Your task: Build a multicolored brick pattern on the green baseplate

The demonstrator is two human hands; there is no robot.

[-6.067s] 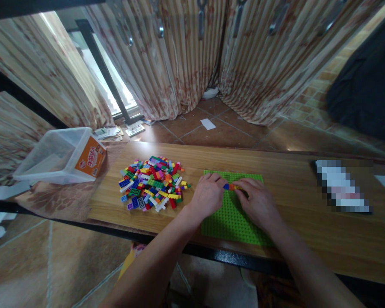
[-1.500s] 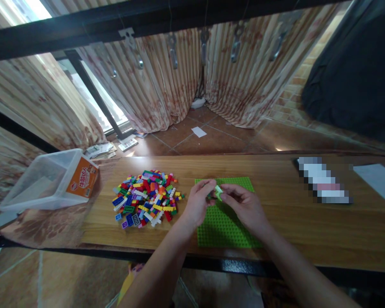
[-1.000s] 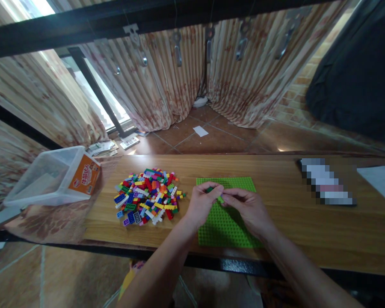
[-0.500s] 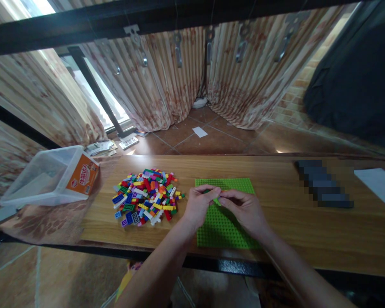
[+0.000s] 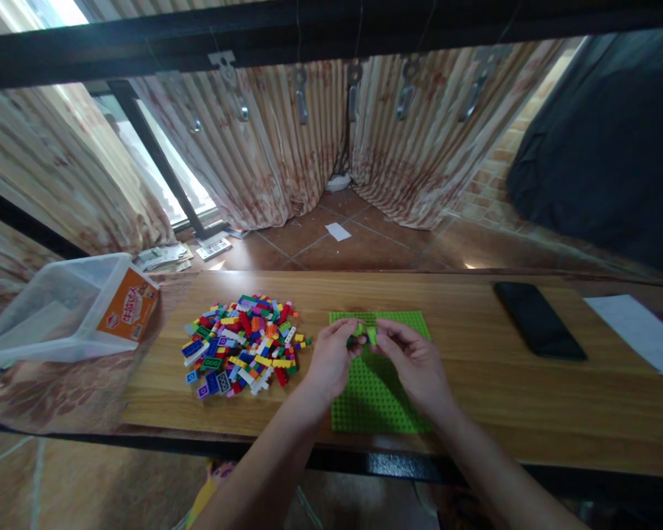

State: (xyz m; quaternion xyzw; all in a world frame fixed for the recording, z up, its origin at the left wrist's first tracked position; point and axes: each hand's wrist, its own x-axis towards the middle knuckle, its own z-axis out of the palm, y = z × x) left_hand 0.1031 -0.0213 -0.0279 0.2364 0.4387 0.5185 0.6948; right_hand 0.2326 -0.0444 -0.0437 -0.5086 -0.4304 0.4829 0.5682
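Observation:
Over a green studded baseplate, both hands work close together. My left hand pinches a small green toy brick, partly hidden by the fingers. A light green toy brick sits between the thumb and fingers of my right hand. The two bricks are very near each other; whether they touch I cannot tell. Left of the baseplate lies a heap of mixed coloured toy bricks on the wooden table.
A clear plastic bin with an orange label lies tipped at the far left. To the right are a black phone and white paper. The wooden tabletop has a dark front edge.
My fingertips have drawn slightly apart, showing more of the light green brick in my right hand. The camera view has shifted a little, moving the table things left.

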